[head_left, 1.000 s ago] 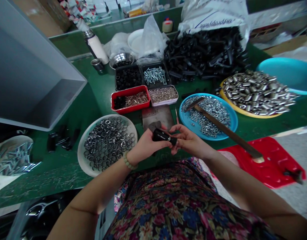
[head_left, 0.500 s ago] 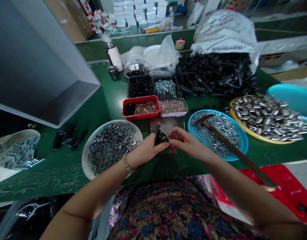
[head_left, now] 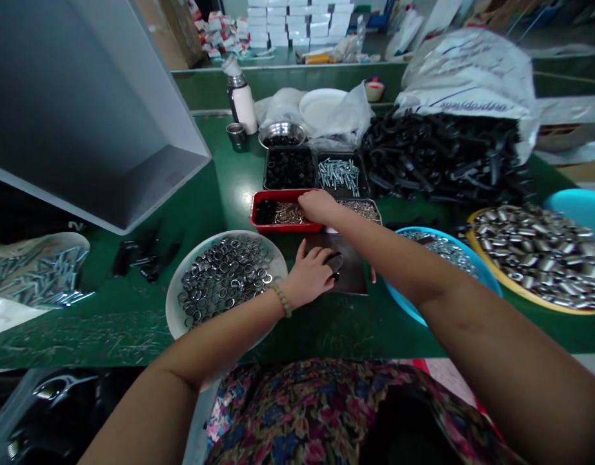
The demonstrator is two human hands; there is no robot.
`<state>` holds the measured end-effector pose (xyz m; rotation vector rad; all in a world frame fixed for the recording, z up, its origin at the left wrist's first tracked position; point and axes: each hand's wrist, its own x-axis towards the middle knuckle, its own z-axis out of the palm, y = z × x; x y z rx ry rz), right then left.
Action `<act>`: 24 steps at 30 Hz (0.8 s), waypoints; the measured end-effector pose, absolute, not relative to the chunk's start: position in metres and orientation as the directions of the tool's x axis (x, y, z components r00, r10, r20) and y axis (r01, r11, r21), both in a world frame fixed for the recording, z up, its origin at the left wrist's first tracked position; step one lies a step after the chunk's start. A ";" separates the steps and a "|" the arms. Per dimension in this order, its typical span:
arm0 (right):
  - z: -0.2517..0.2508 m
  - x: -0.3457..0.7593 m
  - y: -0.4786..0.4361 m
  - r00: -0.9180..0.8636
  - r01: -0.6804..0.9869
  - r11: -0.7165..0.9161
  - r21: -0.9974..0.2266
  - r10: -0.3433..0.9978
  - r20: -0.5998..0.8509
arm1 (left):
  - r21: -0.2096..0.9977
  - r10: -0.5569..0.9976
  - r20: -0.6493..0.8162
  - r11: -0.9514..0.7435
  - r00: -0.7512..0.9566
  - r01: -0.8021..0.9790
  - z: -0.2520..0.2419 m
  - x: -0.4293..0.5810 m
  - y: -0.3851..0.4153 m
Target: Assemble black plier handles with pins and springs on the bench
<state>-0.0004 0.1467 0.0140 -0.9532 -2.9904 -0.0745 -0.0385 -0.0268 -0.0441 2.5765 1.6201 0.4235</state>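
We find the left hand (head_left: 308, 276) holding a black plastic part (head_left: 334, 263) against a dark metal plate (head_left: 352, 274). The right hand (head_left: 318, 206), fingers bunched, sits at the rim of a red tray (head_left: 288, 227); we cannot tell whether it holds anything.

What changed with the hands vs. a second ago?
The right hand let go of the black part and moved forward to the red tray. The left hand kept the part and lowered it onto the dark plate. The white plate of metal rings stayed put.
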 end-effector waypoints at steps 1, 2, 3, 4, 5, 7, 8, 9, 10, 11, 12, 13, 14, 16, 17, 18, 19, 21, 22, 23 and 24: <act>0.017 0.006 0.146 -0.806 0.592 0.805 0.035 0.591 0.031 | 0.239 0.908 0.189 -0.413 0.375 0.879 -0.043 -0.039 -0.028; 0.019 0.014 0.144 -0.795 0.605 0.796 0.005 0.604 0.055 | 0.273 0.921 0.179 -0.384 0.345 0.882 -0.043 -0.039 -0.029; 0.021 0.024 0.141 -0.784 0.613 0.789 -0.050 0.615 0.088 | 0.304 0.933 0.169 -0.356 0.318 0.884 -0.043 -0.039 -0.028; 0.021 0.037 0.137 -0.774 0.609 0.783 -0.129 0.622 0.122 | 0.333 0.942 0.160 -0.332 0.294 0.883 -0.044 -0.038 -0.027; 0.021 0.051 0.132 -0.765 0.589 0.776 -0.227 0.626 0.151 | 0.361 0.950 0.153 -0.309 0.271 0.880 -0.044 -0.038 -0.026; 0.015 0.084 0.116 -0.751 0.529 0.728 -0.436 0.641 0.160 | 0.408 0.963 0.142 -0.269 0.231 0.872 -0.046 -0.035 -0.023; 0.010 0.100 0.107 -0.743 0.514 0.681 -0.521 0.658 0.127 | 0.425 0.967 0.137 -0.255 0.217 0.868 -0.046 -0.034 -0.022; 0.005 0.114 0.097 -0.724 0.522 0.617 -0.589 0.686 0.077 | 0.435 0.969 0.134 -0.246 0.208 0.866 -0.046 -0.033 -0.022; 0.000 0.126 0.089 -0.698 0.546 0.550 -0.632 0.716 0.020 | 0.439 0.970 0.134 -0.241 0.202 0.866 -0.047 -0.033 -0.022; -0.005 0.135 0.081 -0.668 0.579 0.493 -0.650 0.744 -0.030 | 0.438 0.970 0.137 -0.239 0.198 0.867 -0.046 -0.032 -0.021; -0.009 0.141 0.074 -0.642 0.611 0.458 -0.645 0.764 -0.066 | 0.434 0.970 0.140 -0.240 0.198 0.869 -0.046 -0.032 -0.022; -0.012 0.144 0.069 -0.625 0.639 0.448 -0.625 0.776 -0.082 | 0.427 0.970 0.144 -0.239 0.195 0.872 -0.046 -0.032 -0.022; -0.015 0.144 0.066 -0.622 0.658 0.460 -0.596 0.779 -0.085 | 0.418 0.971 0.146 -0.236 0.191 0.877 -0.046 -0.031 -0.022; -0.017 0.141 0.064 -0.640 0.676 0.521 -0.521 0.766 -0.064 | 0.402 0.972 0.147 -0.230 0.185 0.886 -0.046 -0.031 -0.022; -0.018 0.139 0.064 -0.653 0.680 0.557 -0.476 0.756 -0.048 | 0.397 0.971 0.148 -0.231 0.186 0.888 -0.047 -0.031 -0.022; -0.019 0.137 0.064 -0.667 0.682 0.596 -0.423 0.745 -0.027 | 0.395 0.971 0.150 -0.233 0.188 0.889 -0.047 -0.031 -0.023; -0.020 0.135 0.063 -0.682 0.682 0.634 -0.364 0.731 -0.005 | 0.394 0.970 0.152 -0.236 0.190 0.888 -0.047 -0.031 -0.023; -0.023 0.131 0.061 -0.718 0.668 0.705 -0.240 0.695 0.042 | 0.396 0.970 0.154 -0.233 0.186 0.888 -0.046 -0.031 -0.023; -0.024 0.129 0.058 -0.739 0.653 0.735 -0.182 0.671 0.058 | 0.395 0.971 0.153 -0.229 0.182 0.890 -0.046 -0.031 -0.023; -0.025 0.127 0.056 -0.760 0.636 0.760 -0.132 0.647 0.067 | 0.394 0.973 0.150 -0.223 0.177 0.892 -0.046 -0.031 -0.023; -0.025 0.126 0.054 -0.778 0.618 0.781 -0.094 0.624 0.068 | 0.392 0.974 0.147 -0.219 0.174 0.894 -0.046 -0.031 -0.024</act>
